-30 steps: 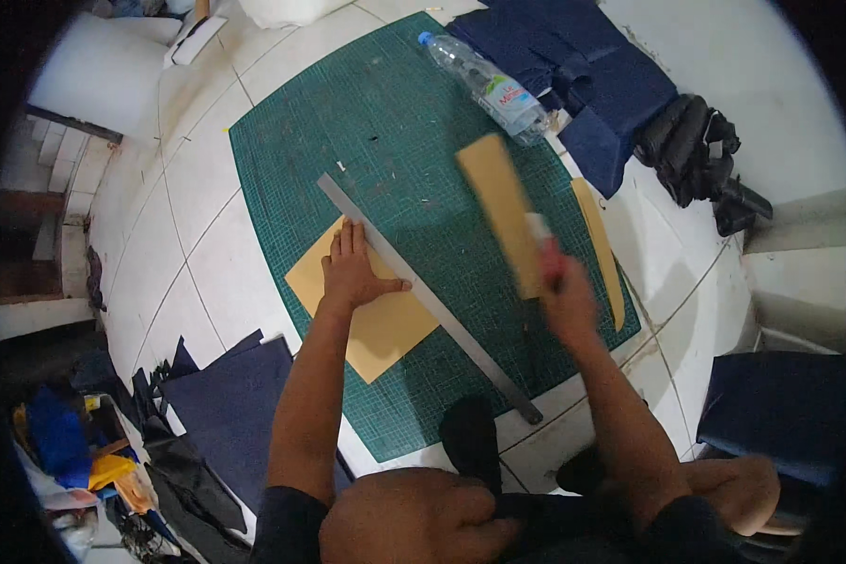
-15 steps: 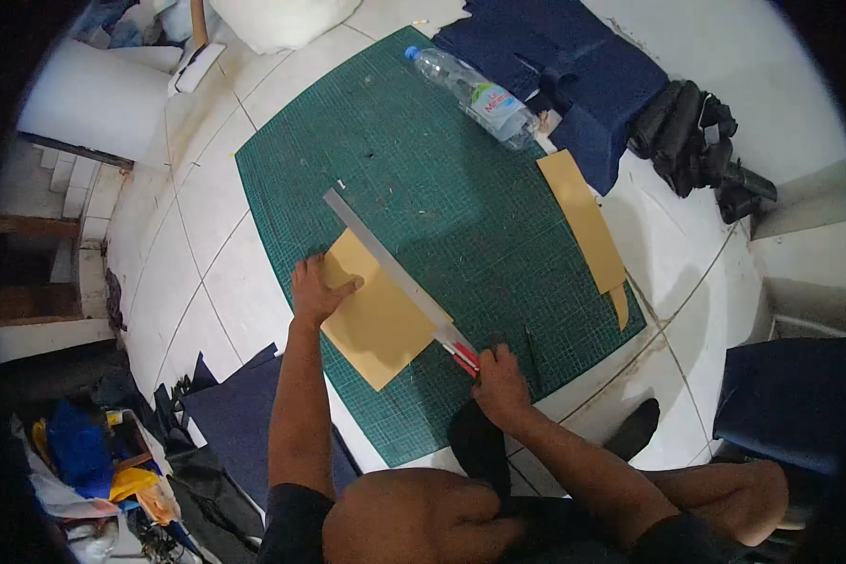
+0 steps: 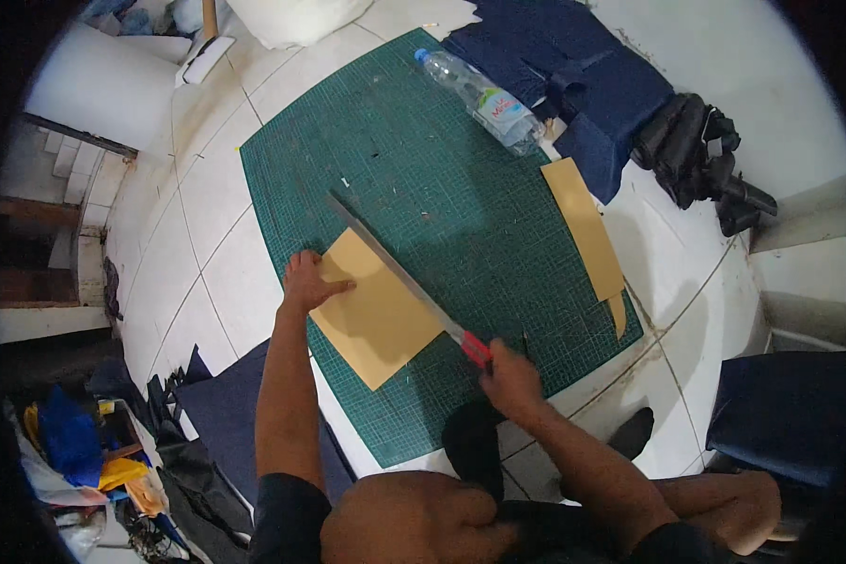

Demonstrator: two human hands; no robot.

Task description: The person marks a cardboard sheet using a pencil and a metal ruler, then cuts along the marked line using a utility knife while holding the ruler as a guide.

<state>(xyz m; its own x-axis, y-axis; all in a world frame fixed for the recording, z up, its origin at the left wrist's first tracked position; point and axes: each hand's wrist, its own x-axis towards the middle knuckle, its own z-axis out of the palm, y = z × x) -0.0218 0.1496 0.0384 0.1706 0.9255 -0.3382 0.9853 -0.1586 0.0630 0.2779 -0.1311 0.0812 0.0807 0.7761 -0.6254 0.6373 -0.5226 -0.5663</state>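
One rectangular tan card sheet (image 3: pixel 378 315) lay aslant on the left half of a green cutting mat (image 3: pixel 461 235), its lower corner toward the person. Along its right-hand edge ran a steel ruler (image 3: pixel 390 261), seen almost edge-on; its far end reached past the sheet's top corner, and its near end met a red utility knife (image 3: pixel 477 351). The right hand (image 3: pixel 514 381) was closed around the knife's handle; whether it also gripped the ruler could not be told. The left hand (image 3: pixel 304 284) rested at the sheet's left edge, thumb spread away from the fingers and lying on the card, the fingers over the mat.

Near the mat's right edge a straight tan strip (image 3: pixel 583 226) partly covered a narrower curved offcut (image 3: pixel 618 320). A clear plastic bottle (image 3: pixel 484 101) with a blue cap lay on its side at the mat's far right. Just beyond it, dark blue fabric (image 3: pixel 597 89) was spread on the white tiled floor (image 3: pixel 211 207), with a black bundle (image 3: pixel 691 155) beside that. At the lower left lay more navy cloth (image 3: pixel 230 409), and farther left a heap of colourful scraps (image 3: pixel 85 451). A black-socked foot (image 3: pixel 470 437) touched the mat's near edge.
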